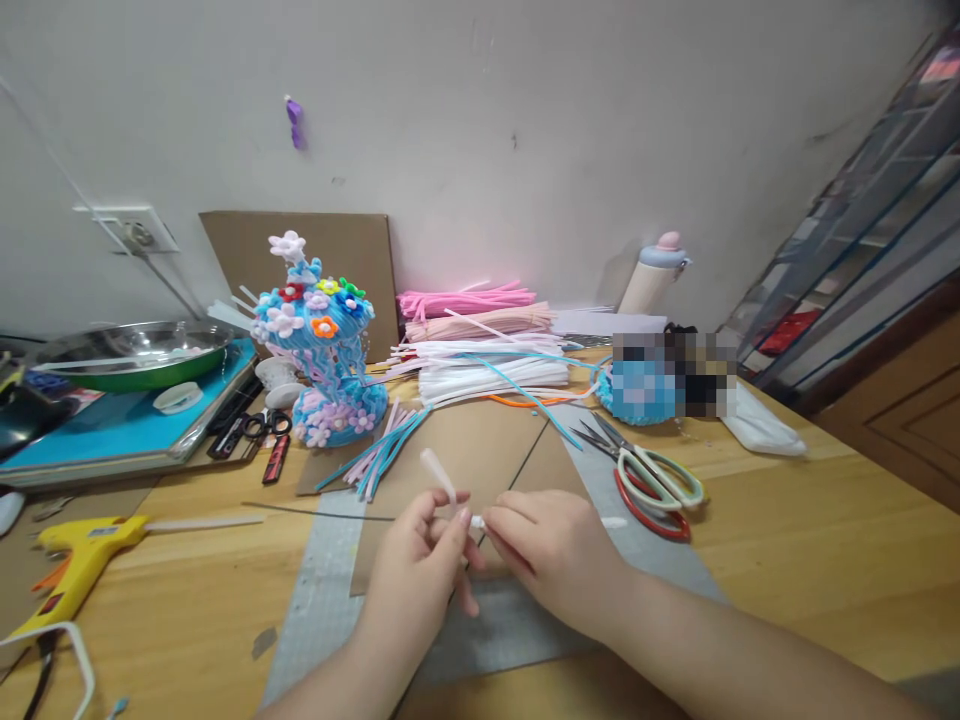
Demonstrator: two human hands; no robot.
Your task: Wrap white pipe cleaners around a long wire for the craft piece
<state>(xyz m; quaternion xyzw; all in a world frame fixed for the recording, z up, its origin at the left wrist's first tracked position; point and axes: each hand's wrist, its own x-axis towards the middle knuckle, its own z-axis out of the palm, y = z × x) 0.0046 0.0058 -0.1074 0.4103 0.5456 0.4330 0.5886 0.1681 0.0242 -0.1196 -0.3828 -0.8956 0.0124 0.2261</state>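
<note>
A white pipe cleaner (pixel 438 474) runs through both hands, one end sticking up beyond the left fingers. Thumb and fingertips of my left hand (pixel 424 555) pinch it near the middle of the work area. Close beside, my right hand (pixel 559 550) is closed on the same stem, its fingertips almost meeting the left ones. A white tip pokes out past the right hand's far side. Under the hands lies a brown cardboard sheet (pixel 465 450) on a grey mat (pixel 319 580). Thin dark wires (pixel 319 510) cross the cardboard; the fingers hide part of them.
A blue pipe-cleaner carousel-like piece with flowers (pixel 315 310) stands back left. Bundled white stems (pixel 491 375) and pink stems (pixel 465 300) lie behind the cardboard. Scissors (pixel 652 480) rest at right, a yellow glue gun (pixel 90 550) at left. A bottle (pixel 649 280) stands near the wall.
</note>
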